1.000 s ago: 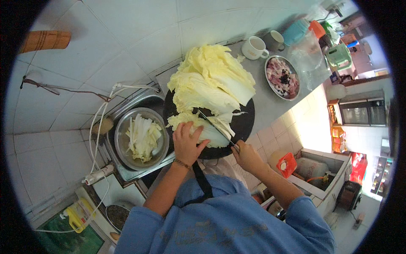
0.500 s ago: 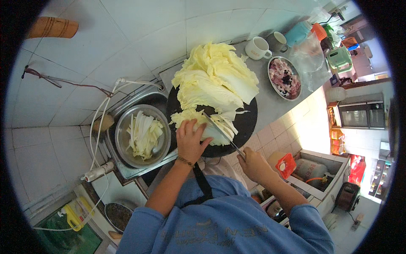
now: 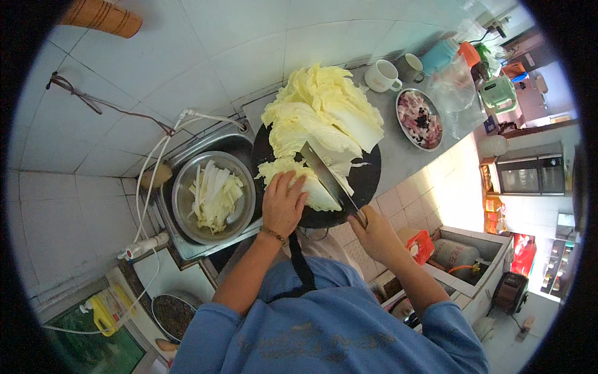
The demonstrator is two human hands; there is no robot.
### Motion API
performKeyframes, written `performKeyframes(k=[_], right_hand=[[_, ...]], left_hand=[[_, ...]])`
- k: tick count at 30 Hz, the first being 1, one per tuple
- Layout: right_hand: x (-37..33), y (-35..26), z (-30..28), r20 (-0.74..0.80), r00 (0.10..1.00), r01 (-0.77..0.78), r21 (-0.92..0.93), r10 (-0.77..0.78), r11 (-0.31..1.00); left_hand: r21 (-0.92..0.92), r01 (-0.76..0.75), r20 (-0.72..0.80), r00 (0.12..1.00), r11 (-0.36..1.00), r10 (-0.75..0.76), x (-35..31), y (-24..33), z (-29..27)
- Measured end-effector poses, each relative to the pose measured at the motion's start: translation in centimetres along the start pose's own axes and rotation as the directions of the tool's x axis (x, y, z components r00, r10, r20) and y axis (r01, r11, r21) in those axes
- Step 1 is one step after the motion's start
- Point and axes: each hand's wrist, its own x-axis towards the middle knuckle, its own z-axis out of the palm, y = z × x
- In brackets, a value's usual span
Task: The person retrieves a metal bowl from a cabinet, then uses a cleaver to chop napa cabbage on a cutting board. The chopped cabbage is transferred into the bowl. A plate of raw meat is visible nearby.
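My left hand [image 3: 284,202] presses its curled fingers on a napa cabbage leaf [image 3: 321,194] at the near side of a round black cutting board [image 3: 369,177]. In my right hand [image 3: 372,232] is the handle of a kitchen knife [image 3: 325,171]. Its broad blade points away and to the left, lying along the right side of the held leaf. Cut cabbage strips show just right of the blade. A large pile of pale yellow cabbage leaves [image 3: 324,109] covers the far part of the board.
Left of the board, a metal bowl [image 3: 182,202] of cut cabbage strips [image 3: 215,196] stands in the sink [image 3: 187,251]. A plate of sliced meat [image 3: 418,118] with dark bits, a white mug [image 3: 382,76] and a grey mug [image 3: 409,67] stand at the far right.
The knife's blade has tilted to show more of its flat face, and its tip lies nearer the cabbage pile. My left hand keeps its hold on the leaf. The whole view has shifted slightly.
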Motion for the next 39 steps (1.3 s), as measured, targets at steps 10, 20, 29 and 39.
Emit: performKeyframes(k=[10,20,29,39], right_hand=[[0.8,0.6,3.0,0.05,0.999,0.002,-0.09,0.003,0.996],[3.8,2.8,6.2,-0.048,0.999,0.017,-0.043,-0.019,0.999],[2.5,0.3,2.4,-0.07,0.995,0.072,-0.017,-0.073,0.997],[-1.7,-2.2,2.4,-0.051,0.992,0.111,-0.082,-0.116,0.99]], left_hand=[[-0.098,0.034,-0.012,0.999,0.995,-0.035,-0.1,-0.6,0.4],[-0.108,0.05,0.008,0.999,0.993,-0.05,0.1,-0.6,0.2],[-0.116,0.039,0.015,0.999,0.992,-0.037,0.6,-0.8,-0.6],[-0.155,0.072,0.021,0.997,0.985,-0.069,0.4,-2.4,-1.2]])
